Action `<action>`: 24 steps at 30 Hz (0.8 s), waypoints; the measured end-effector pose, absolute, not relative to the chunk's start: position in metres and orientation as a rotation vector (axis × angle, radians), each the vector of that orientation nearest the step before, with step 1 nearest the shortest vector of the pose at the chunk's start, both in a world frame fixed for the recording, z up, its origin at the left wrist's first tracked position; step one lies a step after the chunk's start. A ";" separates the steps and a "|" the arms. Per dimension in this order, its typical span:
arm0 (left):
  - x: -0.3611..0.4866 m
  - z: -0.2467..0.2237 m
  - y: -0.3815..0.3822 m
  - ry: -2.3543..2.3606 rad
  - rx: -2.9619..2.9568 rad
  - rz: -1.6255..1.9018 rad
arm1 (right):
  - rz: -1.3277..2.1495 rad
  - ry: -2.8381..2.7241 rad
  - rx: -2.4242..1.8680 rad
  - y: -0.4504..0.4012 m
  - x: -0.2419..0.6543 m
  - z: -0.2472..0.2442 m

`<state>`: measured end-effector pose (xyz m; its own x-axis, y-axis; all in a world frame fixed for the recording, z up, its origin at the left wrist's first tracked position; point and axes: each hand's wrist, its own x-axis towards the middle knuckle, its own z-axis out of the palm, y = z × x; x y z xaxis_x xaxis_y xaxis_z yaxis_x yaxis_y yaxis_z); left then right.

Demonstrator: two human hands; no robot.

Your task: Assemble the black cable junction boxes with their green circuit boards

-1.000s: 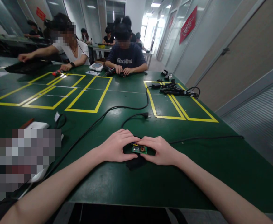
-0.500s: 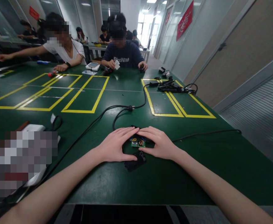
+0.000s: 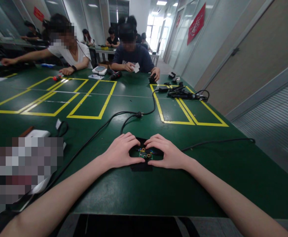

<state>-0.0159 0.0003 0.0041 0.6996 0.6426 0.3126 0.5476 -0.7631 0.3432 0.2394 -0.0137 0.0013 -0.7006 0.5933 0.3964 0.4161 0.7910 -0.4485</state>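
A small green circuit board [image 3: 146, 154] with copper-wound coils and coloured wires lies between my two hands near the middle of the table. My left hand [image 3: 120, 150] is curved round its left side, thumb at the near edge and fingertips at the far edge. On the other side my right hand [image 3: 170, 152] grips it in the same way, thumb close to the left thumb. Under and around the board shows a black casing [image 3: 141, 167], partly covered by my hands. A black cable [image 3: 123, 126] runs up to the far side of the casing.
A black power cord [image 3: 102, 126] with a plug [image 3: 139, 114] crosses the green table [image 3: 124, 200]. Yellow tape rectangles mark its far half. Bundled black cables [image 3: 183, 93] lie at the far right. Two people sit opposite; one holds a white piece [image 3: 135, 67]. A blurred-out object lies at left.
My fingertips have drawn apart at the far edge, uncovering more of the board and casing. Both thumbs have shifted up to the board's near edge. The co-worker opposite has moved their hands right.
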 end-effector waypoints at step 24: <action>-0.025 0.000 0.008 1.122 2.726 0.648 | 0.007 -2.489 -0.935 -0.006 0.257 0.003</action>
